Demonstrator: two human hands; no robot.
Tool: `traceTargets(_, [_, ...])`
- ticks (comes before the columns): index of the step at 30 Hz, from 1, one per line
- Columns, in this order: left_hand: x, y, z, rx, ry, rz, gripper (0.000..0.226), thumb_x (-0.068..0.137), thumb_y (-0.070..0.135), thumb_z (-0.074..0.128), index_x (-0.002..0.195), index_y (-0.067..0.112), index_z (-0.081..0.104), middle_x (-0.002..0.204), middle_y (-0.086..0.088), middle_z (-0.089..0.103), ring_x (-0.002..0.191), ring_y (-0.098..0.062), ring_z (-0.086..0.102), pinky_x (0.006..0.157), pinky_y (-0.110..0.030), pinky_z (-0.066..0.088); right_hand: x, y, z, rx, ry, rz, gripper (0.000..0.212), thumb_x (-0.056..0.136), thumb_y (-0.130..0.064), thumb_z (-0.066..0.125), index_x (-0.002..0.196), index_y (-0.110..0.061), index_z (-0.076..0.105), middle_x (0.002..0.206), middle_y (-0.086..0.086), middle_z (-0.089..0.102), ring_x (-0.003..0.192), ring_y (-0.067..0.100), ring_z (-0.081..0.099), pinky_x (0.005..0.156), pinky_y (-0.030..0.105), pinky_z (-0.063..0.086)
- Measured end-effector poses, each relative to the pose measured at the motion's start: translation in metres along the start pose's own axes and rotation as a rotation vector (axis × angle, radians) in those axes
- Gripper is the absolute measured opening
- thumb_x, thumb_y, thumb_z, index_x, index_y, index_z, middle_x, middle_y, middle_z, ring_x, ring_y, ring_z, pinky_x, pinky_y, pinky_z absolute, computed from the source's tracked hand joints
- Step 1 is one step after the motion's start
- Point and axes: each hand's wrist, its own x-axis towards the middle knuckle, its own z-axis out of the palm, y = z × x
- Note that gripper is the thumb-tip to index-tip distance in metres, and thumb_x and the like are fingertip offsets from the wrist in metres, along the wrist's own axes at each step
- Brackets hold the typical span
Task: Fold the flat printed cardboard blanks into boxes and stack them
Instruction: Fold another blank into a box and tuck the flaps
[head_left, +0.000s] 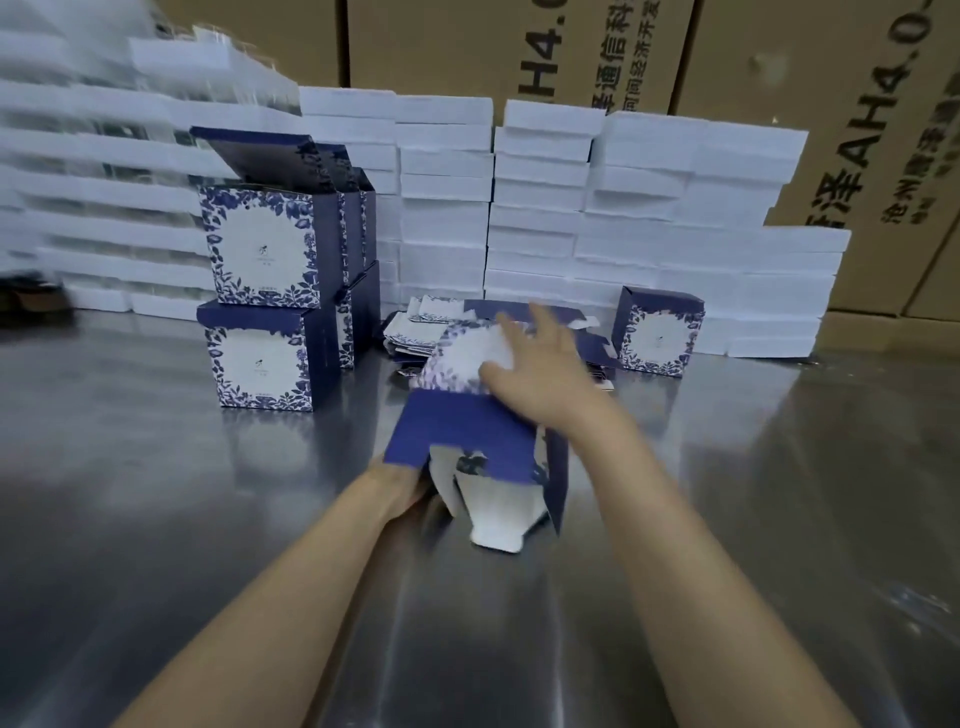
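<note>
A half-folded blue and white floral box (467, 436) lies on its side at the middle of the steel table, white bottom flaps pointing toward me. My left hand (402, 486) grips its lower left edge, mostly hidden under the blue panel. My right hand (535, 364) lies flat with spread fingers on the box's floral top face. Behind the box sits a heap of flat printed blanks (415, 338). Finished boxes stand stacked in two layers at the left (265, 301), upper lids open. One finished box (657, 332) stands alone at the right.
The steel table (156, 493) stretches toward me on both sides. Stacks of flat white cartons (571, 208) line the back of the table. Large brown shipping cartons (779, 78) with printed text rise behind them.
</note>
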Motion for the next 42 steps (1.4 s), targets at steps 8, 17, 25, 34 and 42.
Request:
traceTargets(8, [0.022,0.014,-0.025,0.266,0.422,0.438,0.019,0.1,0.017,0.05,0.105,0.012,0.067,0.102,-0.007,0.069,0.083,-0.014,0.063,0.073,-0.024,0.047,0.004,0.042,0.104,-0.091,-0.276,0.027,0.059,0.101,-0.053,0.006,0.155,-0.029,0.001,0.163,-0.003,-0.002,0.15,0.015,-0.004,0.118,0.046,-0.007])
traceTargets(17, [0.033,-0.013,-0.016,1.46,-0.015,0.436,0.05,0.106,0.033,0.022,0.154,0.016,0.023,0.161,0.002,0.022,0.148,-0.011,0.016,0.122,-0.033,0.009,0.0,0.035,0.106,-0.145,-0.303,-0.076,0.055,0.103,-0.034,0.012,0.156,-0.024,0.002,0.163,-0.004,0.001,0.15,0.014,-0.004,0.121,0.042,-0.007])
traceTargets(25, [0.043,-0.016,-0.004,1.642,0.169,0.186,0.065,0.103,0.046,0.008,0.155,0.007,0.01,0.163,-0.008,0.003,0.15,-0.018,-0.001,0.122,-0.036,0.003,0.001,0.034,0.104,-0.176,-0.281,0.096,0.059,0.104,-0.034,0.014,0.154,-0.004,0.0,0.163,0.01,-0.006,0.15,0.02,-0.007,0.121,0.037,-0.006])
traceTargets(34, [0.034,-0.01,-0.014,1.745,0.337,-0.014,0.086,0.094,0.067,0.005,0.154,0.006,-0.003,0.163,-0.008,-0.009,0.15,-0.02,-0.009,0.12,-0.045,-0.008,0.002,0.039,0.1,-0.15,-0.268,0.228,0.071,0.102,-0.051,0.009,0.153,-0.003,-0.001,0.162,0.011,-0.01,0.149,0.022,-0.01,0.119,0.039,-0.008])
traceTargets(42, [0.032,-0.006,-0.009,1.775,0.356,-0.103,0.088,0.094,0.069,0.01,0.154,0.007,-0.006,0.162,-0.009,-0.014,0.148,-0.032,-0.014,0.119,-0.052,-0.008,0.0,0.076,0.087,-0.231,-0.212,0.358,0.082,0.098,-0.062,0.009,0.152,-0.001,-0.004,0.161,0.014,-0.012,0.149,0.024,-0.012,0.118,0.043,-0.008])
